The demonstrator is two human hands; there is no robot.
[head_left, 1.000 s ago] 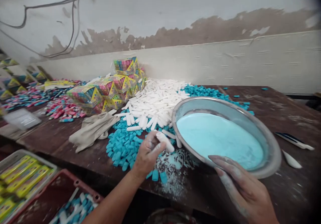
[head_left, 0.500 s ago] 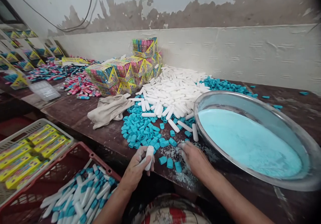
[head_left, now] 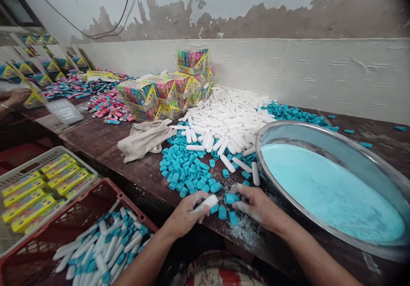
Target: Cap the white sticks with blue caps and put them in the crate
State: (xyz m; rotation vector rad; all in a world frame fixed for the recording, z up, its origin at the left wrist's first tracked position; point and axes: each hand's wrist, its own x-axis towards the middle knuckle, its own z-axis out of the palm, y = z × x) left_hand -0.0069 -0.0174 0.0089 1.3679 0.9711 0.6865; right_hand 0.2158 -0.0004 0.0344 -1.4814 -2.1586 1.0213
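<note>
My left hand (head_left: 192, 211) is closed round a white tube (head_left: 209, 201), its end tilted up to the right. Facing it, my right hand (head_left: 254, 202) pinches a blue cap (head_left: 231, 198) between thumb and fingers. Tube and cap are apart. Several loose blue caps (head_left: 222, 212) lie on the table just below and between the hands. Beyond them is a heap of blue caps (head_left: 185, 170), with a large pile of white tubes (head_left: 227, 115) behind it. White powder dusts both hands and the table near the right one.
A metal basin (head_left: 320, 126) of light blue powder stands at right. Packed boxes (head_left: 160, 91) and a cloth (head_left: 144, 138) are beyond at left. Capped tubes fill a red crate (head_left: 35, 245); a pale crate (head_left: 92, 173) holds yellow boxes. Another person's hand (head_left: 17, 97) shows at far left.
My left hand has moved right and tipped the tube toward the right. My right hand has taken hold of a blue cap. Another person's hand has come into view.
</note>
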